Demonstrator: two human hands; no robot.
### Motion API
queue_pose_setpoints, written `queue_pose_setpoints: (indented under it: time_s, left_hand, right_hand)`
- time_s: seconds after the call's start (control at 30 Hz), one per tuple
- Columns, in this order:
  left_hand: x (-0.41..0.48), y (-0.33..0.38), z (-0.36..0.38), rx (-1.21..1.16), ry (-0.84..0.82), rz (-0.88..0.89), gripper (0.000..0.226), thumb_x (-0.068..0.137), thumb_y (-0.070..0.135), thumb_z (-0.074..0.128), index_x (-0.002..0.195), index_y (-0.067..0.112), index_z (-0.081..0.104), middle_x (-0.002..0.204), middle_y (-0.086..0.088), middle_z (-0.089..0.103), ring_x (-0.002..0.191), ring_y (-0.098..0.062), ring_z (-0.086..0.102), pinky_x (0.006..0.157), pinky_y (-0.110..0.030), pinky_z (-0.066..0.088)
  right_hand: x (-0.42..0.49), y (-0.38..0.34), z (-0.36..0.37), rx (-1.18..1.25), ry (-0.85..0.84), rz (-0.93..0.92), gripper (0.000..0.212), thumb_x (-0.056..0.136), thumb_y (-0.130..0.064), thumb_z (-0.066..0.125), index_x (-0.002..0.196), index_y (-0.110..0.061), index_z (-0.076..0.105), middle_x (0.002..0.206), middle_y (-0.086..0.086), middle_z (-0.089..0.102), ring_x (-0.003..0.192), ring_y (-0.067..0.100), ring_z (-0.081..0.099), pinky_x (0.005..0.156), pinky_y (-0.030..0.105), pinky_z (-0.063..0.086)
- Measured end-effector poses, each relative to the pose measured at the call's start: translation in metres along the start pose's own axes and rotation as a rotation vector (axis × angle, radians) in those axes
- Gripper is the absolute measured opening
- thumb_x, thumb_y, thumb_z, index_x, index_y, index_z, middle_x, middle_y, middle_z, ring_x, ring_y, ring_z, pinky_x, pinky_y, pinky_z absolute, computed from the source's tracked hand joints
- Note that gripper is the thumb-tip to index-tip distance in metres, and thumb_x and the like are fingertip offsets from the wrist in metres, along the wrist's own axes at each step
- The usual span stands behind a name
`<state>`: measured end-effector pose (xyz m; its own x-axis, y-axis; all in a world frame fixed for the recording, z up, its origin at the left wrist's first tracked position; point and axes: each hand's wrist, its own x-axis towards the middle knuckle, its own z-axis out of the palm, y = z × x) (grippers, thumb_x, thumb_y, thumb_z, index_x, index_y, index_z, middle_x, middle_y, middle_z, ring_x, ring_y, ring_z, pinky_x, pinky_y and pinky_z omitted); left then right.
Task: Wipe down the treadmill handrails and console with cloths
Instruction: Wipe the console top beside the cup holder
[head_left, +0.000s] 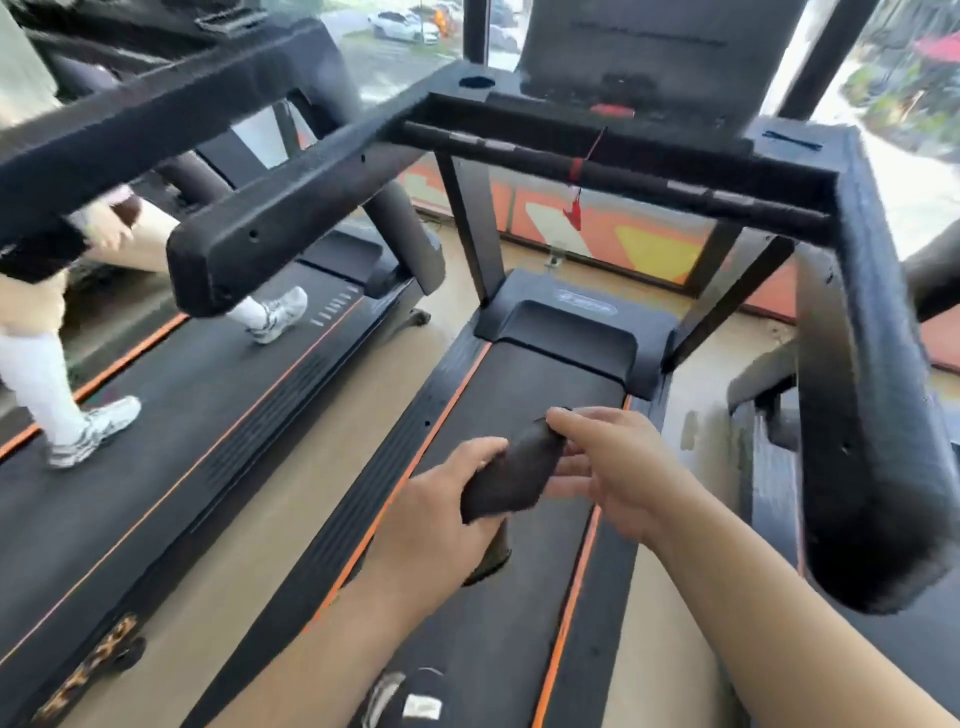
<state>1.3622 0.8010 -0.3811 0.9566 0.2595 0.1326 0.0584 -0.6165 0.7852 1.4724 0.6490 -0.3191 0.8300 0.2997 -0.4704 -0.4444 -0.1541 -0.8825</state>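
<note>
Both hands (441, 499) (615, 467) around dark cloth (511, 473)

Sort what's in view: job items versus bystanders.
Job: cloth, held between left hand and right hand; left handrail; right handrail; console.
Not job: neighbouring treadmill; walker's shoe; red safety clip; parked car.
</note>
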Motion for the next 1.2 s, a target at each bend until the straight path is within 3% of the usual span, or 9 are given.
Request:
queue_pose_setpoints:
  time_s: [0.1,0.27,0.4,0.53,0.63,0.8,0.9,1.03,1.2]
  left_hand:
    - [0.092,-0.005,-0.039,-0.046,-0.037,-0.074,0.026,0.086,0.033,0.079,0.104,0.042,0.062,0.093,0.023,0.071,0.090,0.000,0.066,0.078,-0.022,0.050]
    - [0.214,0.035,-0.108,-0.281,-0.008,-0.227,0.019,0.093,0.045,0.071,0.086,0.027,0.073,0.077,0.011,0.074,0.079,-0.008,0.069,0.073,-0.033,0.054]
    - [0.282,0.091,-0.160,-0.560,-0.076,-0.350,0.021,0.100,0.039,0.063,0.093,0.025,0.077,0.087,0.002,0.078,0.090,-0.022,0.074,0.086,-0.051,0.060]
    - [0.342,0.131,-0.196,-0.639,-0.327,-0.262,0.025,0.093,0.025,0.071,0.116,0.032,0.072,0.109,0.005,0.077,0.107,-0.015,0.072,0.098,-0.045,0.057]
    - [0.374,0.134,-0.199,-0.465,-0.267,-0.170,0.041,0.089,0.017,0.077,0.122,0.039,0.068,0.111,0.011,0.075,0.106,-0.007,0.070,0.096,-0.039,0.058]
    - [0.456,0.140,-0.181,-0.451,-0.188,-0.161,0.016,0.093,0.022,0.075,0.105,0.032,0.076,0.097,0.009,0.078,0.097,-0.011,0.072,0.092,-0.044,0.059]
    - [0.515,0.136,-0.173,-0.411,-0.093,-0.194,0.007,0.091,0.031,0.076,0.097,0.029,0.076,0.091,0.004,0.077,0.092,-0.017,0.073,0.087,-0.050,0.059]
    - [0.583,0.123,-0.169,-0.355,-0.031,-0.258,0.021,0.090,0.044,0.071,0.090,0.023,0.071,0.087,0.001,0.073,0.090,-0.020,0.070,0.087,-0.054,0.057]
    - [0.647,0.091,-0.181,-0.436,0.030,-0.353,0.011,0.101,0.030,0.063,0.095,0.026,0.072,0.091,0.004,0.076,0.092,-0.013,0.072,0.081,-0.030,0.060]
  right_hand:
    - [0.062,-0.053,0.017,-0.281,0.170,-0.091,0.030,0.095,-0.023,0.067,0.124,-0.017,0.061,0.105,0.011,0.071,0.085,0.026,0.073,0.077,0.048,0.064]
    - [0.103,-0.158,0.052,-0.400,-0.148,-0.152,0.022,0.098,-0.034,0.065,0.119,-0.034,0.072,0.110,-0.019,0.074,0.104,-0.004,0.067,0.096,0.026,0.056]
    - [0.113,-0.236,0.055,-0.312,-0.218,-0.197,0.031,0.094,-0.027,0.073,0.125,-0.029,0.069,0.112,-0.009,0.076,0.103,0.005,0.071,0.085,0.021,0.057]
    - [0.136,-0.306,0.045,-0.289,-0.045,-0.281,0.015,0.089,-0.026,0.078,0.103,-0.025,0.073,0.095,0.000,0.078,0.088,0.015,0.075,0.077,0.027,0.060]
    - [0.157,-0.337,0.033,-0.214,0.066,-0.311,0.012,0.092,-0.024,0.075,0.088,-0.013,0.071,0.078,0.005,0.074,0.069,0.013,0.065,0.061,0.021,0.052]
    - [0.231,-0.371,0.028,-0.090,-0.017,-0.200,0.024,0.094,-0.028,0.072,0.093,-0.005,0.070,0.081,0.009,0.072,0.075,0.017,0.064,0.069,0.032,0.050]
    - [0.286,-0.404,0.015,-0.165,-0.018,-0.206,0.020,0.096,-0.029,0.068,0.095,-0.009,0.072,0.082,0.002,0.077,0.070,0.013,0.067,0.065,0.026,0.051]
    - [0.368,-0.444,0.008,-0.373,0.072,-0.302,0.014,0.095,-0.027,0.065,0.087,-0.017,0.072,0.082,0.003,0.077,0.070,0.013,0.067,0.066,0.035,0.055]
    - [0.460,-0.468,0.030,-0.562,0.120,-0.396,0.006,0.094,-0.025,0.065,0.096,-0.022,0.071,0.087,-0.011,0.072,0.078,0.000,0.064,0.077,0.022,0.049]
